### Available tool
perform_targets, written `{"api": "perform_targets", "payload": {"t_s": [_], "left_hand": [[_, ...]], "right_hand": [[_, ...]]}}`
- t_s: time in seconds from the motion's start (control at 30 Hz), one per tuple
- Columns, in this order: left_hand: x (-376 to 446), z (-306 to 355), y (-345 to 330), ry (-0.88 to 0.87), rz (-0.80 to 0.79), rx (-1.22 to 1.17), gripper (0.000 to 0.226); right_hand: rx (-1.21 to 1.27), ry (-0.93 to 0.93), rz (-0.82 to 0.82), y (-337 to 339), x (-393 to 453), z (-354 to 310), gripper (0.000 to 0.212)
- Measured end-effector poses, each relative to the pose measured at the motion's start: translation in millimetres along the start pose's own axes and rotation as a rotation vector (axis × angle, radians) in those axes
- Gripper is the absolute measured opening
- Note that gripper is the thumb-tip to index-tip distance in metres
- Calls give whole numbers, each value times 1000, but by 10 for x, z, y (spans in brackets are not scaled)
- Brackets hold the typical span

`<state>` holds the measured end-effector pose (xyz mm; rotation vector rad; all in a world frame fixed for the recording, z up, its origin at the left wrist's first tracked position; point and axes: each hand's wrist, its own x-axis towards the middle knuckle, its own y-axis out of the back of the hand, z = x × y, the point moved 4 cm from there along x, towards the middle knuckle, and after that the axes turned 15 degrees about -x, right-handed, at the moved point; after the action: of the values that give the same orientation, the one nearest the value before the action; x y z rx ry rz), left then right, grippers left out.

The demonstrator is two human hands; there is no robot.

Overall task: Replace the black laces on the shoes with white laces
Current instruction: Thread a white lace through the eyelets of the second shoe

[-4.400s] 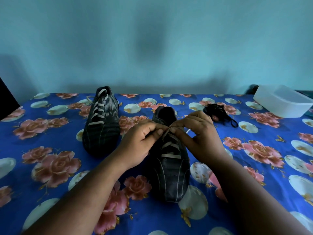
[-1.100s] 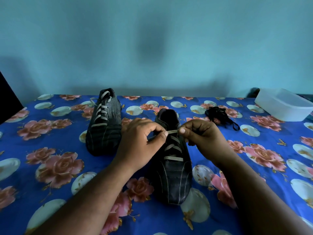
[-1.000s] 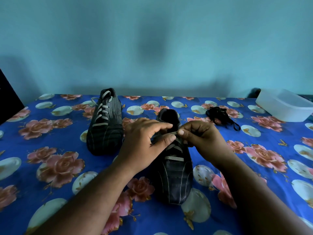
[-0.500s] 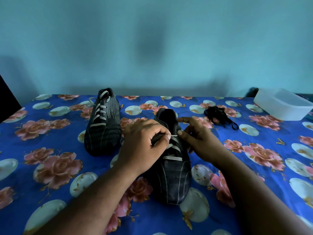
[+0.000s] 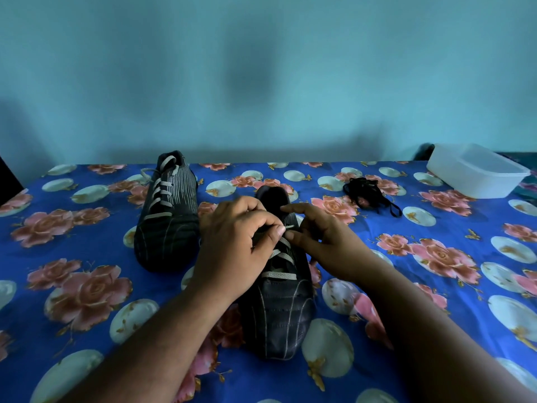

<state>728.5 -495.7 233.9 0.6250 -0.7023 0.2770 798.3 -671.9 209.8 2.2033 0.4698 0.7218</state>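
Two black shoes stand on the floral cloth. The left shoe [image 5: 167,216] is laced to the top with a white lace. The right shoe [image 5: 279,301] sits in front of me, its white lace [image 5: 279,275] crossing the lower eyelets. My left hand [image 5: 235,248] pinches the lace end between thumb and forefinger above the tongue. My right hand [image 5: 322,242] is beside it, thumb and fingertips touching the same lace end, forefinger stretched toward the shoe's opening. A bundle of black laces [image 5: 367,193] lies further back on the right.
A white plastic tub [image 5: 476,170] stands at the back right corner. The blue flowered tablecloth [image 5: 87,286] covers the whole surface, which ends at a teal wall. A dark object shows at the far left edge [image 5: 7,181].
Both hands have dropped slightly toward the shoe's tongue. My right hand has loosened from a full pinch, its forefinger now stretched out, while my left hand keeps the lace end.
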Motion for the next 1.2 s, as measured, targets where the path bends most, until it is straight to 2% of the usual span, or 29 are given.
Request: {"api": "perform_targets", "payload": {"t_s": [0.1, 0.5, 0.63, 0.83, 1.07, 1.2], "left_hand": [[-1, -9, -14, -7, -9, 62, 15], [23, 57, -143, 54, -1, 258, 14], [18, 35, -144, 79, -56, 304, 1], [31, 47, -171, 82, -165, 403, 10], [29, 11, -167, 62, -235, 398, 11], [23, -91, -169, 135, -246, 246, 12]], "right_hand": [[6, 35, -1, 1, 5, -1, 41], [397, -61, -98, 15, 31, 64, 18], [471, -61, -118, 9, 25, 54, 15], [505, -72, -128, -5, 12, 79, 12], [520, -80, -119, -22, 18, 58, 13], [512, -96, -83, -17, 19, 54, 25]]}}
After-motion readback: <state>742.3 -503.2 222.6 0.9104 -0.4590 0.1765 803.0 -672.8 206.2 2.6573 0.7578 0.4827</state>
